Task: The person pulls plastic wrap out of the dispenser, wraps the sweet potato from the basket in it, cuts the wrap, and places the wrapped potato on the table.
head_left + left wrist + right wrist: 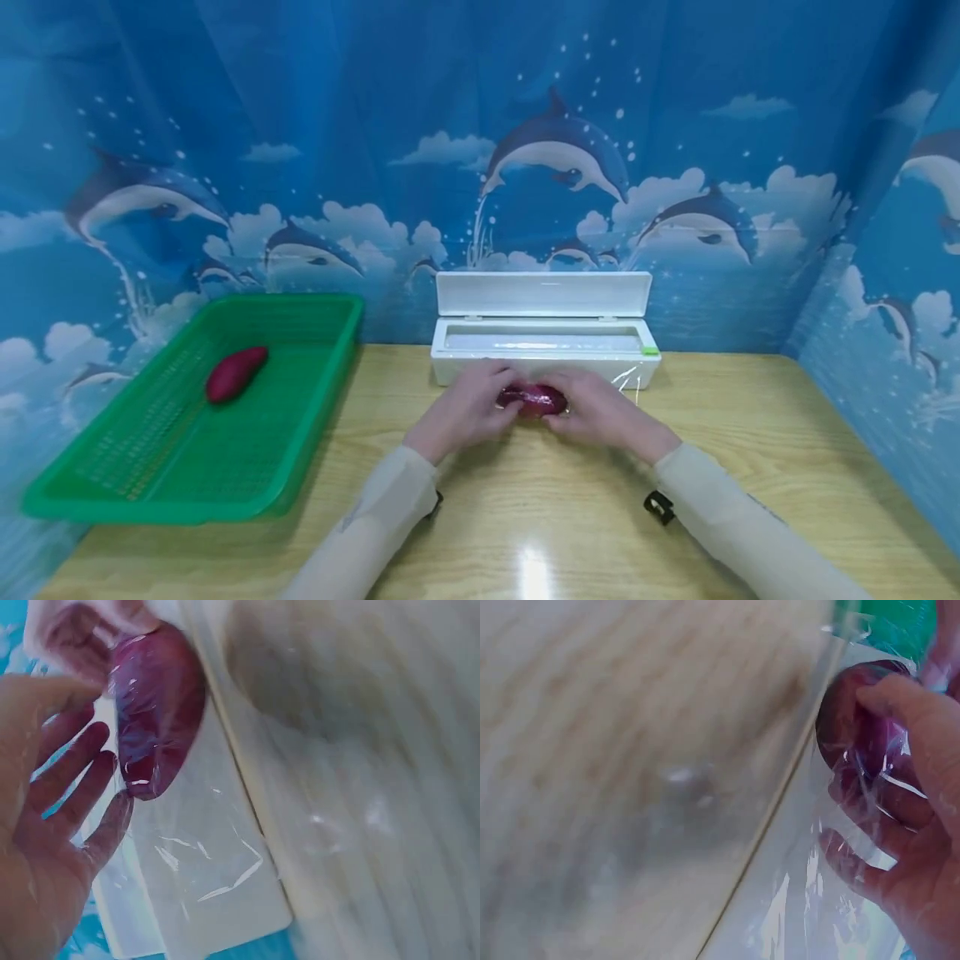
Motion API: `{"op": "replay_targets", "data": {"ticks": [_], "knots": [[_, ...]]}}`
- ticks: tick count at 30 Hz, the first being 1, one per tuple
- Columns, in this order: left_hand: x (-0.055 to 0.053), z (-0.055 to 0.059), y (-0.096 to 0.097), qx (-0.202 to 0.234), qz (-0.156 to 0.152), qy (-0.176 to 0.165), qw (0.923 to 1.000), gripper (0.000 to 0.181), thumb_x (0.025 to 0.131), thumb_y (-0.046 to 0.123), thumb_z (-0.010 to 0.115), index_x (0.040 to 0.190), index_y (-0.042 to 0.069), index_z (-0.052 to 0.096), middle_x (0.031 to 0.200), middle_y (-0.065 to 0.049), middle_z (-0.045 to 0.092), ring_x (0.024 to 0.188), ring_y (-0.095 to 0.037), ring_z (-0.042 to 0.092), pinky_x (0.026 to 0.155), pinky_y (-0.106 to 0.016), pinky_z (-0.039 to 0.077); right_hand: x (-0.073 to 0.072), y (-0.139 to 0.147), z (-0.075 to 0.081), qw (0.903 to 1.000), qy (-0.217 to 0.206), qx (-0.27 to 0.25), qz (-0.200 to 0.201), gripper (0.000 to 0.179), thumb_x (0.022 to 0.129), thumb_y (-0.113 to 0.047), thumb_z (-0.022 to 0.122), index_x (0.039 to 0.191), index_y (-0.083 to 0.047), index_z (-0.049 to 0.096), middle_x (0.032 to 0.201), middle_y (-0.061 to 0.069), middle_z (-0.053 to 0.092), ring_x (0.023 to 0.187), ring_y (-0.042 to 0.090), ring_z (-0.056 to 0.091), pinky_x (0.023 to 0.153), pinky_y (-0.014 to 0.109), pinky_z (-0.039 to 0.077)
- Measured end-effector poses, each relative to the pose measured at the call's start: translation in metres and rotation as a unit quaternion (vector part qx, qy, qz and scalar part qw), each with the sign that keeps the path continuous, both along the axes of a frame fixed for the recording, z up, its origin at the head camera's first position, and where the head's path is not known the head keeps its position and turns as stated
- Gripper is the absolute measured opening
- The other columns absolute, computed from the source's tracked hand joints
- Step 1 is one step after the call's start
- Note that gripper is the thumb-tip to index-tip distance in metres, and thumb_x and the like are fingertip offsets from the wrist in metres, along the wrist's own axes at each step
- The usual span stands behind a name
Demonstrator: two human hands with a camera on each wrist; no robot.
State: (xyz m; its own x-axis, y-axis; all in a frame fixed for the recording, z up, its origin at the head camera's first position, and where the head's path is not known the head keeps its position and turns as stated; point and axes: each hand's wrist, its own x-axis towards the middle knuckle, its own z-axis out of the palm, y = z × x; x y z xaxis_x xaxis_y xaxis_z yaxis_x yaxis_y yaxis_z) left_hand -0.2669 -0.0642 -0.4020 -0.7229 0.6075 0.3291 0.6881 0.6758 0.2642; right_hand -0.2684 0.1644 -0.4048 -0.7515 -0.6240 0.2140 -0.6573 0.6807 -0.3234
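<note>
At far left, a green basket stands on the wooden table; inside it lies one loose purple sweet potato, touched by neither hand. To the right, a cream sleeve leads to the left hand. Its fingers are partly bent and slightly spread, thumb at the near side, with the tips holding the left end of a film-wrapped sweet potato. This wrapped item is positioned between the two hands, directly in front of a white box, its long axis running left to right. The box lid is raised. The right hand grips the right end: thumb over the near face, fingers curled around the far side, opening limited to the item's thickness. Clear film extends past this hand, across the box front. A bright green tab marks the box's right end
</note>
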Motion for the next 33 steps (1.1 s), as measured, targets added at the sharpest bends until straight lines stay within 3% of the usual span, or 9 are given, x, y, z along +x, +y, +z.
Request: {"op": "replay_targets", "data": {"ticks": [3, 5, 8, 10, 12, 15, 18, 20, 33], "knots": [[0.005, -0.002, -0.003, -0.077, -0.008, 0.051, 0.9957, 0.061, 0.085, 0.031, 0.084, 0.139, 0.021, 0.058, 0.137, -0.001, 0.063, 0.128, -0.021, 0.059, 0.113, -0.041, 0.048, -0.004, 0.000, 0.005, 0.9973, -0.066, -0.032, -0.001, 0.056, 0.083, -0.015, 0.079, 0.136, -0.018, 0.063, 0.135, 0.002, 0.068, 0.121, 0.021, 0.065, 0.102, 0.040, 0.056], [0.004, -0.003, 0.002, -0.107, 0.001, 0.073, 0.9917, 0.071, 0.084, 0.035, 0.084, 0.147, 0.024, 0.051, 0.141, -0.001, 0.061, 0.131, -0.021, 0.056, 0.115, -0.042, 0.045, -0.006, 0.003, 0.008, 0.9949, -0.090, -0.047, 0.005, 0.051, 0.084, -0.015, 0.077, 0.133, -0.018, 0.065, 0.131, 0.002, 0.070, 0.113, 0.017, 0.066, 0.095, 0.036, 0.058], [0.003, -0.004, 0.008, -0.117, 0.015, 0.094, 0.9885, 0.073, 0.086, 0.037, 0.083, 0.149, 0.022, 0.049, 0.138, -0.002, 0.064, 0.125, -0.021, 0.060, 0.111, -0.038, 0.049, -0.009, 0.006, 0.011, 0.9928, -0.101, -0.060, 0.021, 0.047, 0.087, -0.016, 0.075, 0.133, -0.016, 0.065, 0.127, 0.004, 0.071, 0.104, 0.014, 0.067, 0.086, 0.033, 0.060], [0.001, -0.005, 0.011, -0.107, 0.020, 0.097, 0.9894, 0.070, 0.086, 0.035, 0.083, 0.146, 0.020, 0.052, 0.131, -0.003, 0.066, 0.116, -0.019, 0.064, 0.105, -0.034, 0.053, -0.008, 0.007, 0.010, 0.9928, -0.099, -0.064, 0.022, 0.048, 0.088, -0.016, 0.075, 0.135, -0.016, 0.064, 0.128, 0.004, 0.071, 0.104, 0.015, 0.068, 0.088, 0.033, 0.060], [-0.001, -0.006, 0.012, -0.094, 0.020, 0.090, 0.9913, 0.068, 0.084, 0.033, 0.085, 0.143, 0.019, 0.057, 0.125, -0.004, 0.066, 0.108, -0.018, 0.066, 0.100, -0.031, 0.055, -0.005, 0.008, 0.009, 0.9956, -0.072, -0.058, 0.015, 0.053, 0.088, -0.017, 0.078, 0.138, -0.014, 0.062, 0.131, 0.005, 0.069, 0.109, 0.018, 0.068, 0.093, 0.037, 0.059], [-0.005, -0.006, 0.012, -0.085, 0.026, 0.073, 0.9934, 0.066, 0.083, 0.032, 0.086, 0.141, 0.019, 0.059, 0.121, -0.003, 0.064, 0.105, -0.016, 0.065, 0.098, -0.030, 0.056, 0.000, 0.010, 0.005, 0.9995, 0.015, -0.027, -0.009, 0.060, 0.082, -0.019, 0.085, 0.138, -0.012, 0.062, 0.130, 0.007, 0.067, 0.112, 0.022, 0.067, 0.097, 0.041, 0.058], [-0.008, -0.005, 0.012, -0.089, 0.040, 0.066, 0.9931, 0.062, 0.084, 0.035, 0.085, 0.138, 0.016, 0.060, 0.124, -0.003, 0.065, 0.110, -0.017, 0.062, 0.100, -0.032, 0.055, 0.002, 0.010, 0.004, 0.9930, 0.114, 0.007, -0.029, 0.061, 0.078, -0.020, 0.089, 0.133, -0.010, 0.065, 0.120, 0.008, 0.068, 0.103, 0.023, 0.067, 0.088, 0.041, 0.060], [-0.008, -0.004, 0.012, -0.090, 0.048, 0.065, 0.9927, 0.059, 0.084, 0.036, 0.084, 0.134, 0.014, 0.060, 0.126, -0.003, 0.067, 0.112, -0.018, 0.061, 0.101, -0.034, 0.054, 0.001, 0.008, 0.003, 0.9878, 0.150, 0.018, -0.036, 0.060, 0.076, -0.020, 0.091, 0.131, -0.010, 0.067, 0.114, 0.007, 0.068, 0.097, 0.020, 0.066, 0.082, 0.038, 0.059], [-0.011, -0.006, 0.012, -0.082, 0.050, 0.059, 0.9936, 0.051, 0.087, 0.035, 0.082, 0.127, 0.013, 0.060, 0.124, -0.003, 0.068, 0.110, -0.017, 0.063, 0.099, -0.030, 0.055, -0.007, -0.004, -0.004, 0.9791, 0.195, 0.041, -0.041, 0.057, 0.075, -0.023, 0.091, 0.126, -0.010, 0.068, 0.102, 0.007, 0.068, 0.088, 0.020, 0.064, 0.078, 0.034, 0.059]]}}
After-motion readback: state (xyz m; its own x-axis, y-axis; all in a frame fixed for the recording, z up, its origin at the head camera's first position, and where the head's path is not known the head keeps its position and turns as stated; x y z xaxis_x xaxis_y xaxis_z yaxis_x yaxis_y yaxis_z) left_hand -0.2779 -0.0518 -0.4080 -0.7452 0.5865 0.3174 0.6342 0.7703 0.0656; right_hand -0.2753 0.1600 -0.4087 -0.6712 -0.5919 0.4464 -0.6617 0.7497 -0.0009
